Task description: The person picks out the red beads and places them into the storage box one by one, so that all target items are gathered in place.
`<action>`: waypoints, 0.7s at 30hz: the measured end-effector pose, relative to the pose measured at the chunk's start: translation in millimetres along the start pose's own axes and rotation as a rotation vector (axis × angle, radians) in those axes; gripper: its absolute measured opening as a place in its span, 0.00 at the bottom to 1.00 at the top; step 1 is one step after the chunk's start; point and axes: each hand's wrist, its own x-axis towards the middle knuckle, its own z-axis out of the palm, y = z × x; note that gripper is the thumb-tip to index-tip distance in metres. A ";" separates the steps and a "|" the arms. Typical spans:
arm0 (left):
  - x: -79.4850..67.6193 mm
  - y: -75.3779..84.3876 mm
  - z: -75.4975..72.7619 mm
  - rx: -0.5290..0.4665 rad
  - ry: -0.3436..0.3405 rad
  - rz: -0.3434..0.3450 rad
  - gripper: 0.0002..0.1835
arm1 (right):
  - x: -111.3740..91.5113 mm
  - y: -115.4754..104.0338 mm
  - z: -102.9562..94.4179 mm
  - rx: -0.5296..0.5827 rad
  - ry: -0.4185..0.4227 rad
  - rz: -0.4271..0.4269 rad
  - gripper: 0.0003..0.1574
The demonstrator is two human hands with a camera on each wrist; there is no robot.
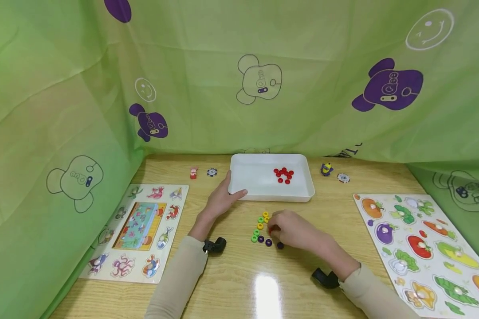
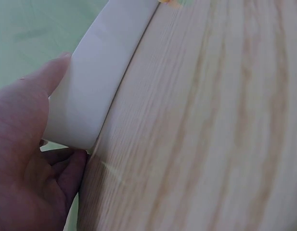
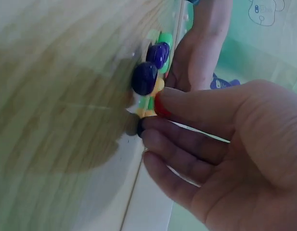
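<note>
My left hand (image 1: 220,198) grips the front left corner of a white plastic tray (image 1: 249,196). In the left wrist view the thumb lies along the tray wall (image 2: 102,79), with the fingers curled around the corner. Several small red beads (image 1: 288,176) lie inside the tray, toward its right. My right hand (image 1: 291,228) pinches a red bead (image 3: 161,106) between thumb and fingers, low over the table. Beside it on the wood are yellow beads (image 1: 260,226), green beads (image 1: 254,238) and dark purple beads (image 1: 268,243). The right hand may hide other beads.
A sea-animal puzzle board (image 1: 175,241) lies on the left, a vegetable puzzle board (image 1: 387,252) on the right. Behind stand a small pink figure (image 1: 193,173) and a yellow-and-blue figure (image 1: 326,169), each near a poker chip (image 1: 343,177). Green cloth (image 1: 207,110) encloses the table.
</note>
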 end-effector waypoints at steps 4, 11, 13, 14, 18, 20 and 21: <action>1.3 0.7 -2.4 0.014 0.004 -0.001 0.55 | 6.8 5.5 -8.4 0.045 0.065 0.012 0.06; 1.4 0.2 -2.5 0.022 -0.007 -0.010 0.55 | 26.7 30.1 -29.8 0.103 0.182 0.084 0.07; 1.4 0.0 -2.0 0.026 -0.004 -0.010 0.55 | 34.0 39.6 -35.6 0.108 0.231 0.117 0.08; 1.4 0.0 -1.6 0.025 -0.002 -0.009 0.55 | 37.9 44.6 -38.0 0.111 0.251 0.134 0.08; 0.7 -0.3 -0.3 0.015 0.000 -0.004 0.55 | 52.1 65.4 -40.8 0.101 0.275 0.217 0.10; 0.4 0.4 0.1 0.005 -0.001 -0.004 0.55 | 57.8 74.7 -39.7 0.104 0.254 0.263 0.11; 0.4 0.9 0.2 0.000 0.000 -0.002 0.55 | 60.5 79.0 -38.6 0.099 0.246 0.285 0.11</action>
